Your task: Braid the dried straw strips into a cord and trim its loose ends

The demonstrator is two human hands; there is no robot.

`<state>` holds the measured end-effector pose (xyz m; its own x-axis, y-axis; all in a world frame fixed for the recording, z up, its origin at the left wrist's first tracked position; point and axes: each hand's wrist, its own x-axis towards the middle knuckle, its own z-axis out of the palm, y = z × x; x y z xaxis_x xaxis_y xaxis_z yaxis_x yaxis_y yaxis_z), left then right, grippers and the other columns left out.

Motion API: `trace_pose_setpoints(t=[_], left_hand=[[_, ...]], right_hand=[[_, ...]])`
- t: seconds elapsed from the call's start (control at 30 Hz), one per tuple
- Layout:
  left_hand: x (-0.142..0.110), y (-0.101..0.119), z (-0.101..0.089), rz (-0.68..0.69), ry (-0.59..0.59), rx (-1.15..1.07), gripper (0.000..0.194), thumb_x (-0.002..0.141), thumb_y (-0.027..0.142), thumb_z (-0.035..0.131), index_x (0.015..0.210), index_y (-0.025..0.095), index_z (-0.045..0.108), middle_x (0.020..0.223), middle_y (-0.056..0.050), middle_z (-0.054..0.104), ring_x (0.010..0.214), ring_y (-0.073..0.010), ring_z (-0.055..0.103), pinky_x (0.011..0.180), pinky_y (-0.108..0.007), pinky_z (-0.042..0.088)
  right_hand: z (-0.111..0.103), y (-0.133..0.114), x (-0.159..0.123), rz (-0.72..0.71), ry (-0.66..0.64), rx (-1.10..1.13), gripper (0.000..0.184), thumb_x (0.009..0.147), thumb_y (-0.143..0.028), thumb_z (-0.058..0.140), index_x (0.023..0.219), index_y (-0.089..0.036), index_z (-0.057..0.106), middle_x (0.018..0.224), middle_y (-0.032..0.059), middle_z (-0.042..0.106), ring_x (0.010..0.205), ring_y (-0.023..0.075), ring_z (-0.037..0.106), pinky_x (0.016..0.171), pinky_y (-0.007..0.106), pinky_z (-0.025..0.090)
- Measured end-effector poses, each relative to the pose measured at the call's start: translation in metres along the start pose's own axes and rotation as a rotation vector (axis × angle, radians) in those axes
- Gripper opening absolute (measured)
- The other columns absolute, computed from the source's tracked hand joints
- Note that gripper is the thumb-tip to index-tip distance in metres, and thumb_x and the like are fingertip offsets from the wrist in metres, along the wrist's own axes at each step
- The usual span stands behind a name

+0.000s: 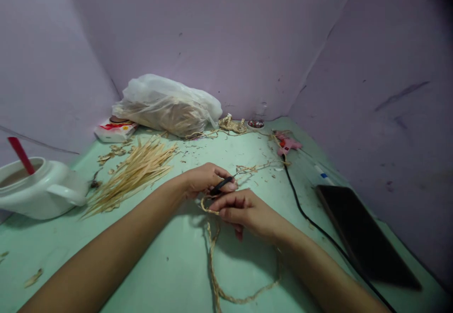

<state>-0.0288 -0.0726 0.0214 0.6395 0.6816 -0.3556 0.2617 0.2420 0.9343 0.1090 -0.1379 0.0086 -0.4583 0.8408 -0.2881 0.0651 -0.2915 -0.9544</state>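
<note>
Near the middle of the table, my left hand (202,179) is closed around a small black-handled tool (220,187) with a thin metal tip; its exact kind is unclear. My right hand (255,215) pinches a braided straw cord (213,259) between thumb and fingers, just below the left hand. The cord bends in a small loop beside the fingertips, and its long part curves over the table toward me. Loose fibre strands (247,168) lie just beyond the left hand's fingers.
Left are dry straw strips (136,171) and a white teapot-like vessel (58,188) with a red stick. A plastic bag (168,105), a small box (115,131), a woven straw piece (232,124) and a bead dish (255,124) stand behind. Right lie a pink glue gun (289,145), its black cable and a dark tablet (364,235).
</note>
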Motion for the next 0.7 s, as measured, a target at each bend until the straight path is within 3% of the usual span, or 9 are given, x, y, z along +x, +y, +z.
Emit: trace_pose_setpoints(t=[0.13,0.2,0.27,0.33,0.4,0.53,0.7], left_hand=[[0.013,-0.005,0.003,-0.036,0.036,-0.310,0.033,0.045,0.012,0.068,0.076,0.012,0.059,0.051,0.001,0.056,0.043,-0.0085,0.049,0.042,-0.019,0.036],[0.016,0.000,-0.001,0.028,0.136,-0.367,0.035,0.045,0.010,0.065,0.078,0.014,0.056,0.053,0.000,0.058,0.042,-0.0084,0.050,0.041,-0.018,0.035],[0.017,0.007,-0.010,0.135,0.309,-0.330,0.036,0.045,0.011,0.064,0.079,0.016,0.054,0.053,0.001,0.057,0.042,-0.0084,0.050,0.040,-0.017,0.032],[0.014,0.012,-0.024,0.243,0.523,-0.168,0.037,0.044,0.011,0.065,0.078,0.016,0.054,0.048,0.004,0.053,0.041,-0.0083,0.048,0.039,-0.017,0.030],[0.011,0.014,-0.040,0.329,0.658,-0.012,0.036,0.043,0.012,0.066,0.077,0.015,0.055,0.047,0.006,0.049,0.042,-0.0078,0.046,0.041,-0.018,0.033],[0.005,0.008,-0.063,0.450,0.771,0.401,0.024,0.051,0.018,0.063,0.074,0.015,0.059,0.055,0.004,0.051,0.050,-0.0086,0.045,0.047,-0.019,0.033],[-0.001,0.002,-0.067,0.468,0.918,0.928,0.028,0.062,0.019,0.053,0.088,0.021,0.064,0.066,0.002,0.060,0.059,-0.0124,0.050,0.053,-0.021,0.034]], right_hand=[[0.000,-0.004,-0.003,-0.009,0.018,-0.049,0.021,0.064,-0.020,0.060,0.081,-0.012,0.069,0.044,-0.0069,0.040,0.036,0.0039,0.035,0.032,0.017,0.037],[0.000,-0.005,-0.004,0.033,0.010,-0.056,0.021,0.064,-0.020,0.061,0.081,-0.012,0.068,0.042,-0.0078,0.039,0.034,0.0036,0.033,0.032,0.017,0.035],[0.000,-0.004,-0.003,0.081,-0.004,-0.065,0.019,0.062,-0.020,0.062,0.078,-0.012,0.067,0.042,-0.0078,0.041,0.034,0.0037,0.033,0.032,0.018,0.035],[-0.001,-0.002,-0.001,0.097,0.014,-0.056,0.015,0.060,-0.020,0.063,0.072,-0.012,0.065,0.044,-0.0069,0.044,0.034,0.0040,0.036,0.034,0.018,0.035],[-0.003,0.000,0.002,0.090,0.063,-0.011,0.014,0.058,-0.021,0.063,0.069,-0.012,0.063,0.047,-0.0054,0.049,0.036,0.0043,0.040,0.036,0.019,0.036],[-0.006,0.001,0.006,0.056,0.162,0.115,0.015,0.056,-0.023,0.067,0.065,-0.013,0.061,0.052,-0.0029,0.054,0.041,0.0046,0.044,0.041,0.018,0.036],[-0.008,-0.001,0.005,0.035,0.226,0.205,0.020,0.057,-0.029,0.070,0.063,-0.013,0.059,0.056,-0.0013,0.057,0.044,0.0053,0.046,0.043,0.019,0.038]])
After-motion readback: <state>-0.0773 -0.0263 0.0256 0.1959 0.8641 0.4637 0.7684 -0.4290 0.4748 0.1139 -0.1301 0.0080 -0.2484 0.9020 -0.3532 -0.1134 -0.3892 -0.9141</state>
